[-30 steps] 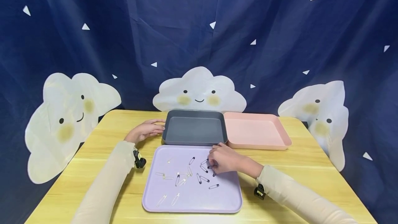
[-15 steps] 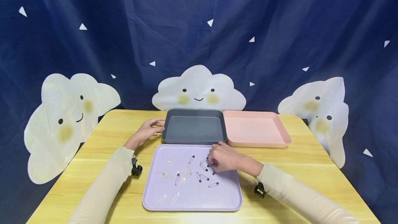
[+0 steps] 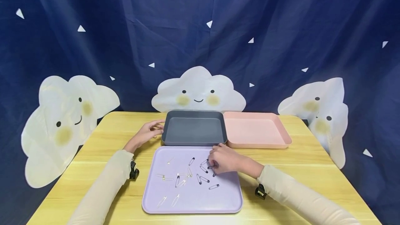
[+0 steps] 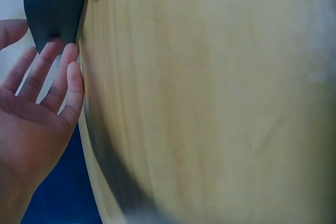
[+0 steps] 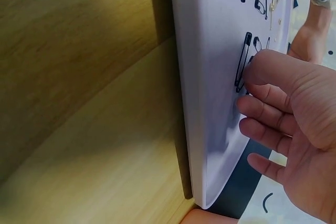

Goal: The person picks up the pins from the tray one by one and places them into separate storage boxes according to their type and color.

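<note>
Over the last second the left hand [image 3: 144,133] has changed most: its fingers lay flatter at first, and now they arch with gaps between them. It is relaxed and holds nothing, its fingertips against the outer left wall of the dark grey tray [image 3: 194,130]. The right hand [image 3: 223,159] has stayed at the upper right of the lilac tray [image 3: 212,200], its fingers bent. Its thumb and forefinger come together at a black safety pin [image 5: 241,60], which lies on that tray, partly hidden by the thumb; I cannot tell whether the pin is pinched or only touched.

The other black safety pins [image 3: 204,179] lie mostly in the middle and right of the lilac tray, and the gold safety pins [image 3: 182,183] mostly to the left, in the same arrangement as before. The pink tray [image 3: 254,130] stands beside the dark grey one on the bench [image 3: 306,157], both unmoved. The backdrop [image 3: 181,27] sits slightly differently in the head view, as that camera has shifted a little.
</note>
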Motion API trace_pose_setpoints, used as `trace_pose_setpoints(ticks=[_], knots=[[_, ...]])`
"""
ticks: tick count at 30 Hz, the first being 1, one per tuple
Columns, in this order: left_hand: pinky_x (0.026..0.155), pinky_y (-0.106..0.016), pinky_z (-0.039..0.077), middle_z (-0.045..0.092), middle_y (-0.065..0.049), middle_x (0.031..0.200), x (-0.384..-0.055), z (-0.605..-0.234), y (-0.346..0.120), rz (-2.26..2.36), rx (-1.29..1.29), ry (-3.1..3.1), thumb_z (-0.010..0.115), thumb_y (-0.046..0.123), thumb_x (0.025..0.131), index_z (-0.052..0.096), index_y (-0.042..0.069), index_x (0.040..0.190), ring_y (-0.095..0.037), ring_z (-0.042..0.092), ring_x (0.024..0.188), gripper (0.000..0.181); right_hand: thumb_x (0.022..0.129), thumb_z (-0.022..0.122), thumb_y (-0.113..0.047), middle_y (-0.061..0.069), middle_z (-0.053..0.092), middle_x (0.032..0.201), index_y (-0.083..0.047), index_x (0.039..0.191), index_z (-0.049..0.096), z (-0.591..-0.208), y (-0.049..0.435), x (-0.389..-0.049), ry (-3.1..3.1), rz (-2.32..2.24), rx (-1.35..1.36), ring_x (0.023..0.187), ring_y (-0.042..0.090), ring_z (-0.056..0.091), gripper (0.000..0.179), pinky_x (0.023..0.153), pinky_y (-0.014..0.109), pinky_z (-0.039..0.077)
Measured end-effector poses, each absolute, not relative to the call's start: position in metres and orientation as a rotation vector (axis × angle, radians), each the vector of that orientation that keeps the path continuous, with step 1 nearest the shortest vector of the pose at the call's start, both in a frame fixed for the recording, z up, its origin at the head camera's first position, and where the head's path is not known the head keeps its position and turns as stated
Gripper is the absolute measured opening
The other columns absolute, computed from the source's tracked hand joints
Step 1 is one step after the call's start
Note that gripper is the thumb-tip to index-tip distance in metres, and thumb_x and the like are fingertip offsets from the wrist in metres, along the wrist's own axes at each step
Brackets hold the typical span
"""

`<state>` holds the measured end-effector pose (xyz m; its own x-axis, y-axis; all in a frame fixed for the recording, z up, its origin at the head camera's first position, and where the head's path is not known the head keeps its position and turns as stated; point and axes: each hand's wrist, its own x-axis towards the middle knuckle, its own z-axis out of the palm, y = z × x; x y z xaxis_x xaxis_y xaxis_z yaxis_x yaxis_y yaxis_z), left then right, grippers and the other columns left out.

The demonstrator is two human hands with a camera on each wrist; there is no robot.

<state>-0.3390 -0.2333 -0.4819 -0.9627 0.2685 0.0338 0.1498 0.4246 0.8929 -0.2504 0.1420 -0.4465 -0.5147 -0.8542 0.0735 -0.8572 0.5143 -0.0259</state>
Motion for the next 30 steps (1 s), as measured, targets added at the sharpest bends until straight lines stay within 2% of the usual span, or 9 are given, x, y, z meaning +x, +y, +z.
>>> trace_pose_setpoints(ticks=[23, 26, 30], knots=[[0.077, -0.028, 0.055, 0.061, -0.030, 0.133, -0.3360, -0.4788, -0.2312, 1.628, 0.343, 2.527, 0.065, 0.009, 0.096, 0.048, 0.001, 0.149, -0.010, 0.066, 0.094, 0.056, 0.070, 0.079, -0.015, -0.016, 0.054, 0.067, -0.024, 0.064, 0.063, -0.4433, 0.1379, -0.2506, -2.696, 0.059, 1.529, 0.077, 0.007, 0.049, 0.019, 0.075, 0.025, 0.034], [0.077, -0.027, 0.055, 0.061, -0.030, 0.131, -0.3358, -0.4792, -0.2299, 1.623, 0.357, 2.554, 0.064, 0.007, 0.096, 0.048, -0.001, 0.148, -0.014, 0.067, 0.096, 0.055, 0.069, 0.079, -0.015, -0.015, 0.054, 0.067, -0.023, 0.063, 0.063, -0.4432, 0.1378, -0.2504, -2.687, 0.060, 1.531, 0.077, 0.007, 0.049, 0.019, 0.075, 0.025, 0.034], [0.083, -0.024, 0.053, 0.062, -0.031, 0.128, -0.3352, -0.4795, -0.2275, 1.604, 0.418, 2.609, 0.063, 0.002, 0.095, 0.049, -0.005, 0.145, -0.031, 0.068, 0.106, 0.053, 0.069, 0.079, -0.014, -0.015, 0.054, 0.066, -0.022, 0.062, 0.062, -0.4427, 0.1380, -0.2501, -2.691, 0.065, 1.531, 0.076, 0.007, 0.048, 0.021, 0.074, 0.025, 0.034]])
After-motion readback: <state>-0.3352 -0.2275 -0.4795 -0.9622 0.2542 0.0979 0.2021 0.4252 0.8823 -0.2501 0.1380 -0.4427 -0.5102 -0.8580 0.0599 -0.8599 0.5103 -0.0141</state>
